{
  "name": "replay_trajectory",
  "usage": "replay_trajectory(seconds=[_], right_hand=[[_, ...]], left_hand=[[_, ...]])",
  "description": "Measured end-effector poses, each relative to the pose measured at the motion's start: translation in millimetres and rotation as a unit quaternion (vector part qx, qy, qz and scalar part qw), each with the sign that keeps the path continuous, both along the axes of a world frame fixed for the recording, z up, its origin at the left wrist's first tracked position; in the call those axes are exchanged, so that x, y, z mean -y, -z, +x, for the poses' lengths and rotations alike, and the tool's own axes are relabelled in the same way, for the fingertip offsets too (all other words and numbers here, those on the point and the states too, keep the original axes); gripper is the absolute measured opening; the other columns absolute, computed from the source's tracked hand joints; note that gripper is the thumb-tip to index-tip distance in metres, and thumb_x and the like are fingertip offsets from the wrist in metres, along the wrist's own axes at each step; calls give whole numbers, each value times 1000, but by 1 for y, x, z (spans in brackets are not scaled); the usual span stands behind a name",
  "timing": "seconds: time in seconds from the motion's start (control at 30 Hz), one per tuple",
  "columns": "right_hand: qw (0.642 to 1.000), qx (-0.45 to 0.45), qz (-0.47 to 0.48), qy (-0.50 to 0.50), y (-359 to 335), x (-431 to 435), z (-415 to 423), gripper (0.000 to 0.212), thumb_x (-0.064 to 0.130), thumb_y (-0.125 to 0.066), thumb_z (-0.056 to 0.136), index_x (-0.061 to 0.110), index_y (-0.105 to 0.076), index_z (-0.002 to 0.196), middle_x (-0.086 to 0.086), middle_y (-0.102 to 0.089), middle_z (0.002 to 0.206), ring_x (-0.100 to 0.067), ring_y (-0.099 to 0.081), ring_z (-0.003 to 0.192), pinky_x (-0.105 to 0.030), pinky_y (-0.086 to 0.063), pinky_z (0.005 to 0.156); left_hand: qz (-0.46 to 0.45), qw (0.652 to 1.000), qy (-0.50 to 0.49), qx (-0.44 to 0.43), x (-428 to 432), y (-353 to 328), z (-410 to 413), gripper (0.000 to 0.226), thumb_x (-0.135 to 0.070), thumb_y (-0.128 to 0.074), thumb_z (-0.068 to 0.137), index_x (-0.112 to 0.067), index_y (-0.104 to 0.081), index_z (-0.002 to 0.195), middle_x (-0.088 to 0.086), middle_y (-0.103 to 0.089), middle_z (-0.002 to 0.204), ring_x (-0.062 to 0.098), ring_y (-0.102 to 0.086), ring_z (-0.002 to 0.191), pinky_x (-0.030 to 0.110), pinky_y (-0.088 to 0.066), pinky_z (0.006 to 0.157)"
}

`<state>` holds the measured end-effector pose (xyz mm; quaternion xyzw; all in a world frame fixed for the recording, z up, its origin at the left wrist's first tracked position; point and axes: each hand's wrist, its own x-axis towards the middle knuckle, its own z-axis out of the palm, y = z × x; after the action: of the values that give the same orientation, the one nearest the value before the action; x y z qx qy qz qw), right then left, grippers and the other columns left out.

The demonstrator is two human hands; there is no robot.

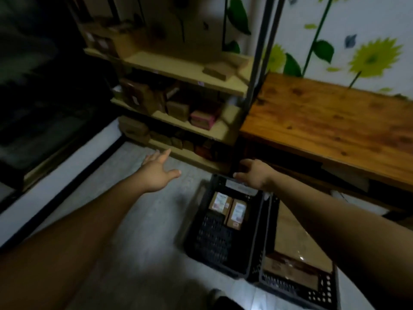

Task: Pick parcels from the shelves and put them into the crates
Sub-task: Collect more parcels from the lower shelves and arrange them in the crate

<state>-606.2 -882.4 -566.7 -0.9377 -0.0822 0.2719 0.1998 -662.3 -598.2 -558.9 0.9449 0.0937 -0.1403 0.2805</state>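
Observation:
A shelf unit with pale boards stands ahead, holding brown parcels and a pink one on the middle board, and more brown parcels on the lowest board. A black crate on the floor holds two labelled brown parcels. A second black crate beside it holds large flat brown parcels. My left hand is stretched toward the lowest shelf, fingers apart and empty. My right hand hovers over the first crate's far rim, fingers spread, holding nothing.
A wooden table stands to the right of the shelf, against a wall with sunflower decoration. A dark piece of furniture fills the left side. A flat brown parcel lies on the upper board. Grey floor tiles lie in front.

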Motion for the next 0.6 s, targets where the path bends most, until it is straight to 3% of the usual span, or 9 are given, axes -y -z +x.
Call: replay_trajectory(seconds=[0.23,0.6], right_hand=[[999,36,14,5,-41,-68,80,71,51,-54,93,17,-29,151,-15,-33,152,-32,-41,133,-34,-39,105],[992,81,29,91,-86,-148,223,64,40,-57,94,17,-33,149,-10,-41,149,-25,-45,131,-31,-39,102]], left_hand=[[35,998,15,58,-67,-57,69,83,-50,-56,87,-32,-6,150,2,1,159,24,4,146,39,-8,118],[22,998,35,55,-156,-94,230,83,-47,-60,86,-34,-7,149,3,0,159,24,4,146,42,-9,119]])
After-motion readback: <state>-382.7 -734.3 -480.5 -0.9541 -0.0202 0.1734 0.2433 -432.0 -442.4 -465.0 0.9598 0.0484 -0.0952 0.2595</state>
